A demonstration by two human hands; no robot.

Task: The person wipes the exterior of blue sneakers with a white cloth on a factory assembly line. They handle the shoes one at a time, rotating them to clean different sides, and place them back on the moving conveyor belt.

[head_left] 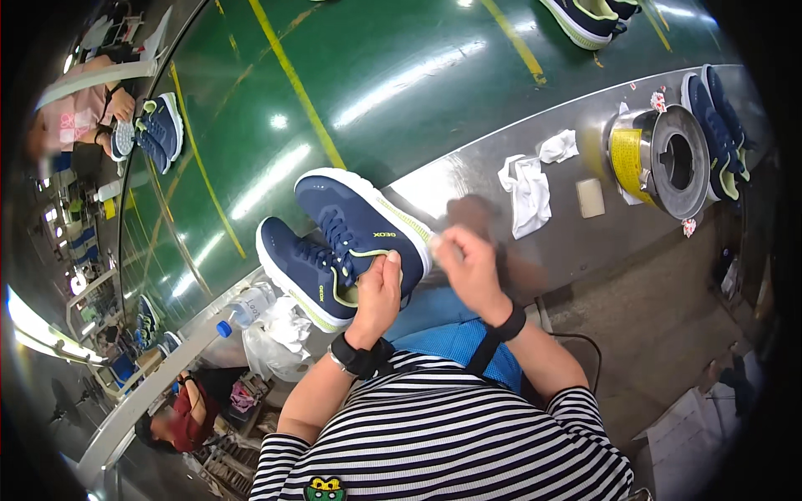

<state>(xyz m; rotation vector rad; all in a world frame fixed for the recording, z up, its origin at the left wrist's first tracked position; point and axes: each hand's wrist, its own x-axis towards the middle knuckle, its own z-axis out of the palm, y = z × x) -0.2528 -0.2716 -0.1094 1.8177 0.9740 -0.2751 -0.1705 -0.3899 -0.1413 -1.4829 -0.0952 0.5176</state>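
Observation:
A pair of navy sneakers with white soles and lime trim lies in front of me, toes pointing away to the left. My left hand [380, 290] grips the right-hand sneaker [355, 207] at its collar, thumb on the outside and fingers inside the opening. Beside it and touching is the other sneaker [288, 257], which no hand holds. My right hand [469, 265] is closed in a pinch at the sole edge near that first sneaker's heel. Whatever its fingertips may hold is too small to make out.
Along the green belt [401, 92] runs a metal ledge [576, 238] with white cloths [528, 196], a beige block [590, 199] and a round metal can [672, 163]. More sneakers [710, 125] stand at right. A blue-capped bottle [251, 305] is at left; co-workers sit beyond.

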